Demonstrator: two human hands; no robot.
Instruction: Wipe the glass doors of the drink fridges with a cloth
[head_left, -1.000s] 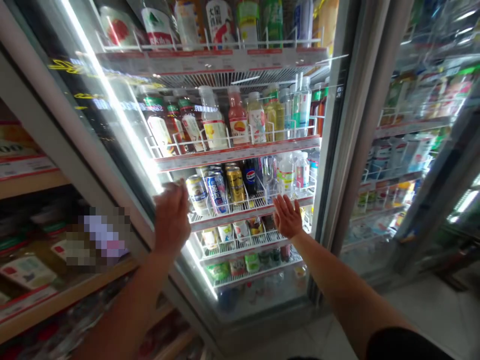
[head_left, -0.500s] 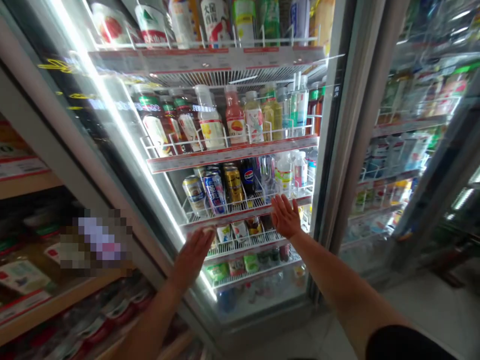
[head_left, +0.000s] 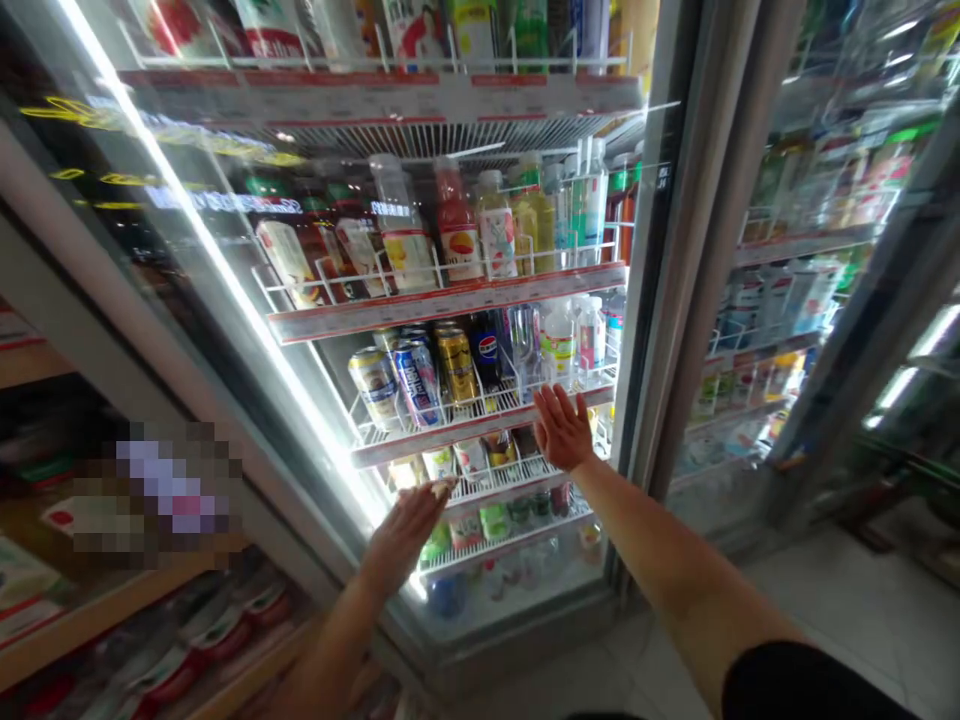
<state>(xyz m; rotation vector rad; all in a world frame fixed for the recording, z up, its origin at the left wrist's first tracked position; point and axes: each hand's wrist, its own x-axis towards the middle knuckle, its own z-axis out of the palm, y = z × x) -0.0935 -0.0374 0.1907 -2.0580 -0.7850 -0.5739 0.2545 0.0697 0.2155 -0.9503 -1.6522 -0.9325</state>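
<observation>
I face a lit drinks cooler with a glass door [head_left: 225, 330]. My right hand [head_left: 562, 428] lies flat and open, fingers up, against the glass near the door's right frame [head_left: 660, 300], level with the shelf of cans [head_left: 420, 380]. My left hand [head_left: 405, 530] is open too, fingers stretched forward and low, by the small cups [head_left: 472, 460] on the lower shelves. Neither hand holds anything. Bottles [head_left: 457, 225] stand on the shelf above.
A second cooler [head_left: 810, 250] with bottled drinks stands to the right. Wooden shelves [head_left: 112, 590] with packaged goods run along the left. A pale tiled floor [head_left: 862, 610] lies at the lower right.
My left hand dropped from the can shelf's left end down to the lower shelves and moved right. My right hand stayed flat on the glass. The view shifted slightly left.
</observation>
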